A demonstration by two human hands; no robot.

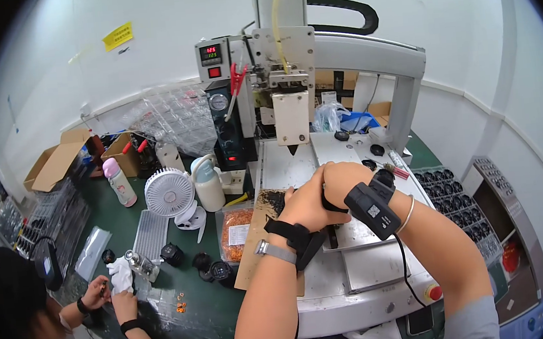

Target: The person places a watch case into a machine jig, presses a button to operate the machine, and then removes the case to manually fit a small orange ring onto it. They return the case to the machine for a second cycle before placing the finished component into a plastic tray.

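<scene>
My left hand and my right hand meet over the white bed of a bench-top gantry machine, just in front of its pointed nozzle. Both curl inward, their fingertips mostly out of sight. A black edge shows between them; what it belongs to is hidden. Under my left hand lies a brown board with a black-stained upper end. A black strap and a metal-banded watch circle my left wrist. On my right wrist sits a black box-shaped device with a cable.
At lower left, another person's hands work near a white cloth. A white fan, a pale blue-topped jug and a bag of orange bits stand left. Trays of black round parts lie right, a red button in front.
</scene>
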